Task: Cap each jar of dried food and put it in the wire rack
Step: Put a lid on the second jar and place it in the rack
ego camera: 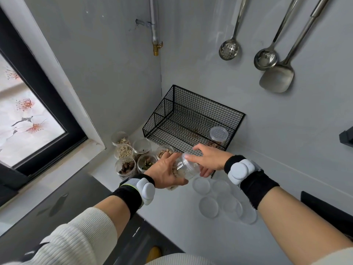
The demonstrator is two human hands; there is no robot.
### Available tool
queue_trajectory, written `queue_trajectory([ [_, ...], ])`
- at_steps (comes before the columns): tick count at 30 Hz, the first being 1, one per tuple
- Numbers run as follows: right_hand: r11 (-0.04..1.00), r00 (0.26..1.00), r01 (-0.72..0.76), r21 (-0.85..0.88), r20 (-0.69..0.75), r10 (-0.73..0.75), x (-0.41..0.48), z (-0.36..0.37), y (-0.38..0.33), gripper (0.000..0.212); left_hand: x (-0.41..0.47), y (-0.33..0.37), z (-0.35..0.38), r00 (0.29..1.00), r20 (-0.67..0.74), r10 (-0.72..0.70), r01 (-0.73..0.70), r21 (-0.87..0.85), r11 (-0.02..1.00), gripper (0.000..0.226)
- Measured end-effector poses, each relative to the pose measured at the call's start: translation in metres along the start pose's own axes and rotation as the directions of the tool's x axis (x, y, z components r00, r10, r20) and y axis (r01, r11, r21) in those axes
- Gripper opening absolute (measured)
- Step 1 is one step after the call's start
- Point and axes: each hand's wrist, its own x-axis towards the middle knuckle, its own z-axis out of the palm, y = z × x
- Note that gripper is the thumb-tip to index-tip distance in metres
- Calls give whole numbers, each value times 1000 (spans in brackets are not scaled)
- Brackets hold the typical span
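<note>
My left hand [165, 172] grips a clear plastic jar [183, 171] of pale dried food, tilted toward the right. My right hand [207, 158] is closed on the clear lid at the jar's mouth. Behind them a black wire rack [193, 119] stands in the wall corner, with one capped jar [218, 136] at its right end. Several open jars of dried food [125, 166] stand grouped left of the rack. Several clear lids [208, 207] lie flat on the white counter below my right wrist.
A skimmer [228, 48], a ladle [265, 59] and a spatula [277, 79] hang on the wall at upper right. A pipe with a brass valve [157, 48] runs down the corner. A window [23, 119] is at left, and a dark counter edge [324, 209] at right.
</note>
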Motion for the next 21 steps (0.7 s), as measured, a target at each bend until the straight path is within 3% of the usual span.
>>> queue_trajectory([
  [2,999,999,-32,-40,-11,32,-2,1,-1,85,-1,1,1,1000,-17,6,-6,-7,1000,97],
  [6,986,989,140,-96,58,-134,-6,2,1,93,0,0,1,1000,-17,-1,1,-11,1000,99],
  [12,995,999,-16,-96,-33,13,0,9,1,91,0,-2,2,1000,-7,15,-15,-1,1000,94],
  [16,984,988,152,-90,41,-149,1,6,7,94,3,-2,-1,1000,-10,15,-15,-19,1000,92],
  [21,974,979,196,-113,-25,-200,4,6,9,46,4,0,2,999,-25,48,-49,-47,998,85],
])
